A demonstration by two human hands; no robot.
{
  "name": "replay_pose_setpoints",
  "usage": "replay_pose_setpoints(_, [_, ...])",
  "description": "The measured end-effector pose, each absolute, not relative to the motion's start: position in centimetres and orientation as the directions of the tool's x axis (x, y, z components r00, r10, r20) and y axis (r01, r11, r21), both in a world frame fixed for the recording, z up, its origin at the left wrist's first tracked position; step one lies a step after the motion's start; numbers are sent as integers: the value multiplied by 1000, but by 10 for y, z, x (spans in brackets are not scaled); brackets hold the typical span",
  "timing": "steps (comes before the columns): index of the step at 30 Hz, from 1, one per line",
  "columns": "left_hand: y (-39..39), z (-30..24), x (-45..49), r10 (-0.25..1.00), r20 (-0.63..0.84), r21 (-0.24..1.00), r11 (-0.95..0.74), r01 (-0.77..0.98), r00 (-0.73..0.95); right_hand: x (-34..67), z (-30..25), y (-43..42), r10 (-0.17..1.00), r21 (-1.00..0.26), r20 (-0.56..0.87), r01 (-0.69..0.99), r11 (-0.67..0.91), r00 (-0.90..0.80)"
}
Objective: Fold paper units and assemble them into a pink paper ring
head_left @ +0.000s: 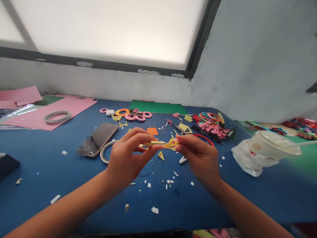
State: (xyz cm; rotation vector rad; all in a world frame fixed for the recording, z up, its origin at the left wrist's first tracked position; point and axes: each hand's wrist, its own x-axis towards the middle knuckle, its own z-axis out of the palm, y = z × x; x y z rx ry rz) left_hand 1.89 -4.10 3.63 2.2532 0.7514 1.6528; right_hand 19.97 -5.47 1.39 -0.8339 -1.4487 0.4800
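Observation:
Both of my hands are raised over the middle of the blue table and pinch one small folded yellow paper piece between them. My left hand grips its left end with thumb and fingers closed. My right hand pinches the right end, fingers curled. A small yellow paper triangle lies on the table just below the piece. Scissors with red handles lie partly hidden behind my right hand.
A phone and a tape ring lie left of my hands. Pink paper sheets with a tape roll are far left. Paper flower rings, green sheet, coloured cutouts and a lidded cup on a bag sit behind and right. Scraps litter the table.

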Motion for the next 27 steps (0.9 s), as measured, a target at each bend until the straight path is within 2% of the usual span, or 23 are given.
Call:
replay_pose_setpoints(5, [-42,37,19,525,824,472,-844,253,213,201,16,-56,699,-697,713,165,698,57])
replay_pose_setpoints(10, [-42,36,20,540,813,491,-836,244,216,203,13,-58,731,-724,682,113,681,-29])
replay_pose_setpoints(16, [-46,39,19,617,732,591,-786,181,289,203,12,-58,710,-701,704,165,694,3])
replay_pose_setpoints(18, [-46,43,17,672,643,702,-709,69,367,204,14,-59,720,-712,694,142,688,-9])
replay_pose_setpoints(20, [-44,47,15,748,519,833,-550,-52,414,207,16,-59,717,-710,696,101,697,-52])
replay_pose_setpoints(23, [-38,50,14,825,223,972,-231,-51,519,211,19,-61,641,-636,750,89,766,-163])
replay_pose_setpoints(25, [-35,49,16,749,-16,999,-10,36,663,213,20,-61,578,-571,785,101,815,-225])
replay_pose_setpoints(27, [-35,46,17,636,-139,988,145,59,759,214,21,-60,546,-541,798,96,836,-255])
